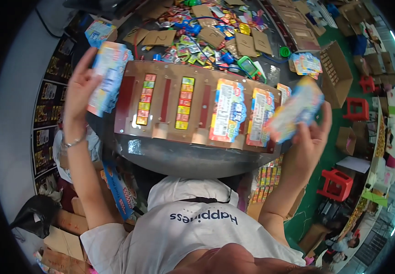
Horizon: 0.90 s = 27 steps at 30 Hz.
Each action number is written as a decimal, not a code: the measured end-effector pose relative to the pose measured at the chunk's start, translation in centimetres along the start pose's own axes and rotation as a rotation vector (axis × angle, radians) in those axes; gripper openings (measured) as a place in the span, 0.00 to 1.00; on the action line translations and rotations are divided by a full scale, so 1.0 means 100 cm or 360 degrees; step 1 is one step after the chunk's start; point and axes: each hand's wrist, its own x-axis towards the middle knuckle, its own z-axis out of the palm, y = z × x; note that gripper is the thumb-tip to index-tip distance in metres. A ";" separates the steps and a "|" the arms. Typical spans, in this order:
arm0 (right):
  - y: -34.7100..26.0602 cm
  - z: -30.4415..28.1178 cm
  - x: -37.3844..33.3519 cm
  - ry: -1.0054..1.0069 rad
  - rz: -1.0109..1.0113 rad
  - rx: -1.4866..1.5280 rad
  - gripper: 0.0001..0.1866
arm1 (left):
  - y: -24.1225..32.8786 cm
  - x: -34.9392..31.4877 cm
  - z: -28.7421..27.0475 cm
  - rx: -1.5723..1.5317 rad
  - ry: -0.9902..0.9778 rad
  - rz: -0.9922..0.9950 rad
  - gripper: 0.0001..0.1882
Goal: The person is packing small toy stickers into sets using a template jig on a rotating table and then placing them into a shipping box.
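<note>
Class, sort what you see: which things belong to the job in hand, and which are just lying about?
In the job: printed cards in the left hand, blurred card in the right hand, brown tray, coloured blocks in its slots.

Lying about, apparently: red stool, black bag.

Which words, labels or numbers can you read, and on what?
I don't copy wording; it stands on:
White shirt: large dark letters, legible, upside down.
Blue box: bold lettering, partly legible.
Cardboard pieces: handwritten marks.
Packaging in left hand: blurred.
Packaging in right hand: blurred.
Cards on brown tray: too small to read.
</note>
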 end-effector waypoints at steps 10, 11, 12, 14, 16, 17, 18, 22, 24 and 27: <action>0.034 0.161 -0.011 -0.1060 -0.0389 -0.1158 0.28 | -0.030 -0.058 0.070 0.1894 -0.0105 0.0403 0.27; 0.028 0.161 -0.014 -0.1060 -0.0401 -0.1375 0.27 | -0.023 -0.059 0.074 0.1917 -0.0217 0.0086 0.28; 0.024 0.161 -0.016 -0.1068 -0.0402 -0.1372 0.27 | -0.019 -0.058 0.069 0.1919 -0.0213 0.0079 0.28; 0.018 0.159 -0.019 -0.1122 -0.0477 -0.1624 0.28 | -0.014 -0.053 0.055 0.2078 -0.0366 0.0614 0.33; 0.012 0.164 -0.024 -0.1091 -0.0533 -0.1672 0.29 | -0.014 -0.046 0.038 0.1934 -0.0529 0.0499 0.40; 0.010 0.165 -0.026 -0.1058 -0.0590 -0.1720 0.32 | -0.016 -0.042 0.033 0.2011 -0.0559 0.0570 0.42; 0.010 0.165 -0.025 -0.1055 -0.0583 -0.1720 0.32 | -0.019 -0.039 0.032 0.2090 -0.0587 0.0641 0.44; 0.011 0.160 -0.015 -0.1185 -0.0483 -0.1612 0.38 | -0.023 -0.041 0.037 0.2075 -0.0586 0.0524 0.47; 0.018 0.137 -0.012 -0.0953 -0.0716 -0.1393 0.40 | -0.013 -0.063 0.036 0.1826 -0.0566 0.0556 0.49; 0.064 0.037 0.039 0.0159 -0.1036 -0.1343 0.45 | -0.002 -0.108 0.024 0.0396 -0.1028 0.0425 0.47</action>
